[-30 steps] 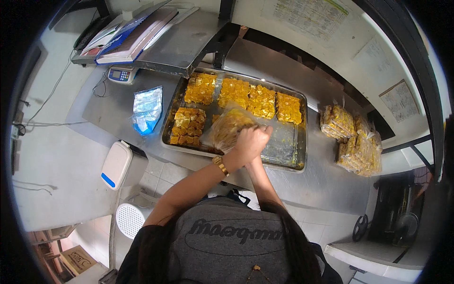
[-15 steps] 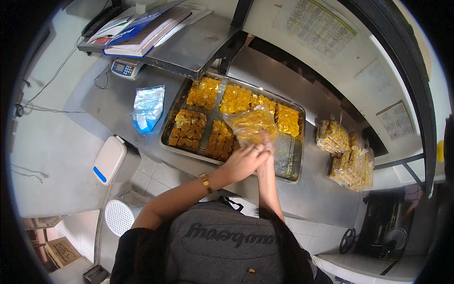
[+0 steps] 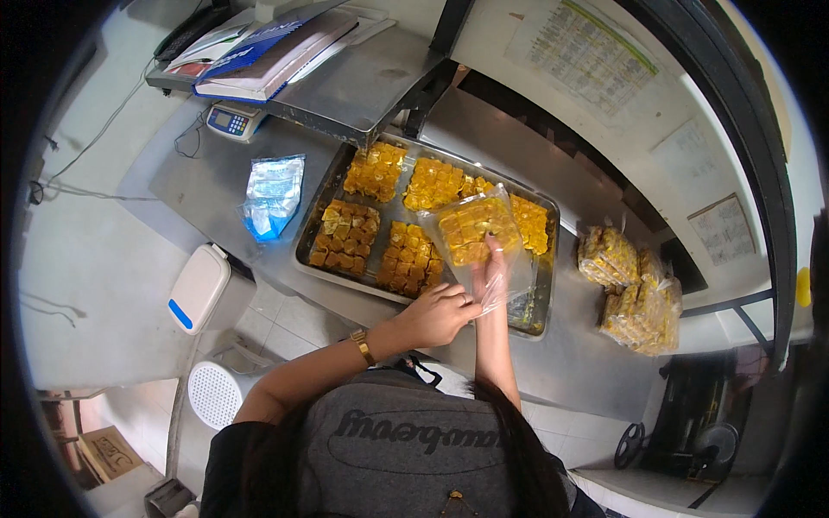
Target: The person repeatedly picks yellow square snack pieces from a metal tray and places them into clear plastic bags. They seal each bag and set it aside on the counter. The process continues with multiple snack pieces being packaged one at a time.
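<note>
My right hand [image 3: 493,264] holds a clear plastic bag [image 3: 527,268] with a slab of yellow-orange scored squares [image 3: 477,226] in it. Its thumb lies across the slab's near edge, and the other fingers are hidden underneath. Clear film drapes around the right wrist. My left hand [image 3: 437,314], with a gold watch above it, pinches the bag's loose near edge. Both hands are over the front right of a large metal tray [image 3: 345,282]. Several similar slabs [image 3: 345,235] sit in the tray, and the bag partly covers those at the back right.
Filled clear bags [image 3: 641,315] of yellow pieces stand right of the tray on the steel table [image 3: 574,367]. To the left are a blue-and-white packet [image 3: 273,197] and a small scale [image 3: 235,121]. A steel shelf [image 3: 380,73] with books overhangs the back left. A lidded bin [image 3: 200,289] stands below.
My left hand has drawn back toward me and left, pulling the bag's near edge out. The bagged slab has risen and turned slightly, and now shows more plainly.
</note>
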The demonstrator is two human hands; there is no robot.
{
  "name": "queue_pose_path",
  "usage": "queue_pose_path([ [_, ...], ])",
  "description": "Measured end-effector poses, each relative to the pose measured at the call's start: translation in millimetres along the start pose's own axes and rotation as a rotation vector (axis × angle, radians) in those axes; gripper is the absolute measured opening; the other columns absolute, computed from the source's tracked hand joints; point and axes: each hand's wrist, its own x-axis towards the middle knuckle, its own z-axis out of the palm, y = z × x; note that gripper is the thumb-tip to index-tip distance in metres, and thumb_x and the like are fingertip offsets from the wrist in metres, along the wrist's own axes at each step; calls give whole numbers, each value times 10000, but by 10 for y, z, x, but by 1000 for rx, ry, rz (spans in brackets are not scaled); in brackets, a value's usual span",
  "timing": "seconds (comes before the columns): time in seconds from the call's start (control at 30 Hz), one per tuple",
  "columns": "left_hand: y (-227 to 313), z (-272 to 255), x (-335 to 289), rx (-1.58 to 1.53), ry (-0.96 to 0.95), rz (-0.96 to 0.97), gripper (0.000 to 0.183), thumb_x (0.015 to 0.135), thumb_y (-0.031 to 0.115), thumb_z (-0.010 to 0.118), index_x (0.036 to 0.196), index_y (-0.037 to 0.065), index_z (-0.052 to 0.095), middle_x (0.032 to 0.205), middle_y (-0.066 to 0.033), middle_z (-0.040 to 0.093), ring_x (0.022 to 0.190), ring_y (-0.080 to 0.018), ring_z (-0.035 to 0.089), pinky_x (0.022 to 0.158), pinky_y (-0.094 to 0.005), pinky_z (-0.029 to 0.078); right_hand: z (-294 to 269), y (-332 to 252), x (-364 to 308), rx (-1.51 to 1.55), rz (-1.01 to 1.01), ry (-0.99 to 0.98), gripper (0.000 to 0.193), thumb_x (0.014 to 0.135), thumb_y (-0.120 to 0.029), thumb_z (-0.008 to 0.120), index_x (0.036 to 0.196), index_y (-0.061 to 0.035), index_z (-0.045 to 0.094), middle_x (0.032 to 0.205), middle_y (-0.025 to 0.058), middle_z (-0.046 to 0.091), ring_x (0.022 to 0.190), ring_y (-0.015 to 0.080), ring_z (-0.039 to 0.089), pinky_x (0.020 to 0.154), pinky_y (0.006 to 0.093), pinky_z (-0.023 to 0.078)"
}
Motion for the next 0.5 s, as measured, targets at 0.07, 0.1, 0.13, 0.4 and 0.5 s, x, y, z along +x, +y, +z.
queue_pose_path([
  [0.07, 70, -144, 157, -1, -8, -17, 268, 811, 168, 561, 1055, 58, 550, 1050, -117, 558, 1025, -295, 489, 897, -405, 394, 60, -8, -82, -94, -76, -8, 497, 817, -123, 641, 1256, -102, 408, 1210, 84, 484, 1096, 231, 494, 900, 375, 463],
  [0.1, 90, -184, 260, 12, 91, -2, 292, 820, 183, 560, 1083, 58, 545, 1102, -126, 542, 1067, -304, 471, 924, -410, 380, -190, 100, 0, -275, -370, -83, 491, 819, -150, 655, 1247, -117, 416, 1219, 81, 462, 1100, 222, 467, 919, 352, 440],
  [0.13, 85, -212, 350, 29, 193, 5, 317, 828, 197, 560, 1112, 59, 540, 1154, -135, 526, 1108, -312, 452, 951, -416, 366, -280, 168, 13, -195, -325, -101, 472, 823, -166, 652, 1235, -106, 431, 1198, 79, 480, 1072, 219, 478, 910, 344, 438],
  [0.4, -634, -317, 998, 354, -101, -145, 278, 825, 207, 568, 1076, 97, 609, 1056, -148, 601, 1027, -283, 548, 968, -427, 355, -126, 124, -128, -814, -156, -272, 454, 802, -163, 670, 1192, -8, 498, 1153, 72, 558, 1009, 152, 535, 870, 298, 433],
  [0.5, -609, -484, 987, 102, -63, -151, 203, 828, 174, 555, 996, 111, 650, 860, -134, 645, 847, -263, 617, 910, -408, 392, 60, 83, -247, -916, -223, -445, 595, 723, -95, 710, 1246, 7, 446, 1156, 84, 553, 1062, 189, 520, 919, 326, 427],
])
